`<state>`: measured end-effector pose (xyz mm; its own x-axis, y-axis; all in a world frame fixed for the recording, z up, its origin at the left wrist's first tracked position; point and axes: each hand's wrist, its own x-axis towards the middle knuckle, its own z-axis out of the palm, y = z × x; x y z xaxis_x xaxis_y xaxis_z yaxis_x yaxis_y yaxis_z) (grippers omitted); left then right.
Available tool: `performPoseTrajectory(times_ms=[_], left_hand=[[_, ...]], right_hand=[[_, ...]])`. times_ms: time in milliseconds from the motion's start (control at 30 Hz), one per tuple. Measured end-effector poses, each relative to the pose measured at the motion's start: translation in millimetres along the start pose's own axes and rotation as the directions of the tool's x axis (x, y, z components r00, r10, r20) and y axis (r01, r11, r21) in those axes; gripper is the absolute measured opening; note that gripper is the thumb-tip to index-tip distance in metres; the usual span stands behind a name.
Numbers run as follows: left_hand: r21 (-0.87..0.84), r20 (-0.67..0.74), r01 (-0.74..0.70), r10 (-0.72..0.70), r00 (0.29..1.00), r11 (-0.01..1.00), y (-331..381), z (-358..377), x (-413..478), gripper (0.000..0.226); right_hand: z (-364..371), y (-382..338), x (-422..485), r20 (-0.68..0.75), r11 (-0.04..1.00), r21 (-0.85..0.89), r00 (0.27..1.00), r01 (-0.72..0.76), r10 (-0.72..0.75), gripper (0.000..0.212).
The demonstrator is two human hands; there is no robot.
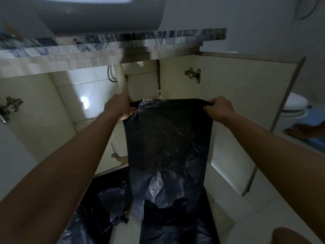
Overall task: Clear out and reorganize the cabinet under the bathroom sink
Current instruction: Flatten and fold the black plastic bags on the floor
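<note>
I hold a black plastic bag [167, 141] stretched flat in front of the open cabinet [58, 120] under the sink. My left hand [117, 107] grips the bag's top left corner and my right hand [219, 107] grips its top right corner, both arms reaching forward. The bag hangs down to the floor and hides the cabinet's middle. More black plastic [105, 205] lies crumpled on the floor at the lower left. Inside the cabinet a white corrugated drain hose [121, 78] runs down the tiled back wall.
The right cabinet door [246, 103] stands open, its hinge [193, 74] showing; a left door hinge [8, 106] is at the left edge. A marbled countertop [123, 41] and basin overhang above. A toilet [295, 104] stands at right, and a foot rests on a blue mat [314, 120].
</note>
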<state>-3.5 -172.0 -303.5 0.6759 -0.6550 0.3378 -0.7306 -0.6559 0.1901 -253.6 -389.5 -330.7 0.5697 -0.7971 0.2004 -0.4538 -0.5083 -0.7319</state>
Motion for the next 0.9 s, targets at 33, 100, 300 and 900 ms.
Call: performPoseTrajectory(times_ms=[33,100,300,900], left_hand=[[-0.025,-0.045,0.02,-0.021,0.999,0.999,4,-2,1,0.035],[-0.074,-0.128,0.031,-0.04,0.991,0.997,10,-9,1,0.032],[-0.3,-0.022,-0.094,0.092,0.996,0.949,19,-29,-33,0.031],[0.139,0.989,0.124,-0.144,0.037,0.983,22,149,-151,0.034]], right_hand=[[-4,-2,-1,-0.04,1.0,0.007,0.999,0.03,-0.03,0.027],[-13,-5,-2,-0.108,0.994,0.032,0.989,0.103,-0.099,0.029],[-44,5,-20,0.028,0.931,0.358,0.996,0.073,-0.089,0.016],[53,148,-122,0.733,0.785,-0.56,0.282,-0.266,0.618,0.027]])
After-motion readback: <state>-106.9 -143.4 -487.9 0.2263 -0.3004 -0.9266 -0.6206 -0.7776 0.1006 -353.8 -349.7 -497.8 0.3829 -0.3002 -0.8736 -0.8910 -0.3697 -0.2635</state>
